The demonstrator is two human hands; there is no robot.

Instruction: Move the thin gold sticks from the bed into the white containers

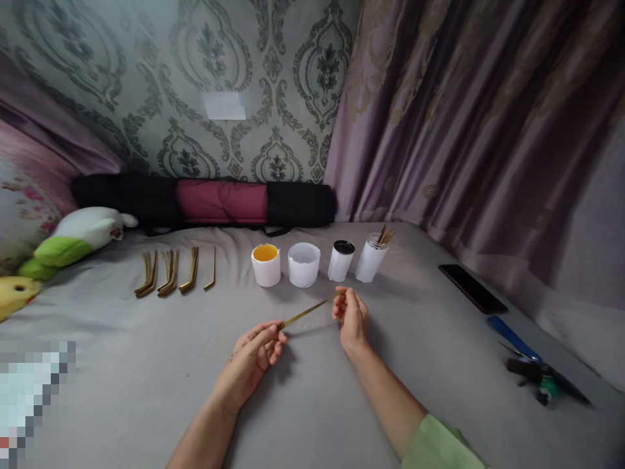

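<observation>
A thin, flat, golden-brown strip (308, 312) is stretched between my hands, slanting up to the right just above the grey sheet. My left hand (256, 352) pinches its lower left end between thumb and fingers. At the upper right end, my right hand (352, 318) has its fingers closed on the strip. Beyond my hands, four containers wrapped in white stand in a row: a cup with a yellow inside (266, 270), a translucent cup (303, 268), a dark-mouthed can (340, 264) and a jar (370, 262) with several thin brown sticks (386, 234) in it.
Bundles of bent golden strips (168, 277) and a single bent strip (211, 272) lie at left. Plush toys (81, 231) rest beyond them. A black-and-maroon roll (219, 202) lies along the wall. A phone (472, 288) and a blue-handled tool (515, 337) are at right.
</observation>
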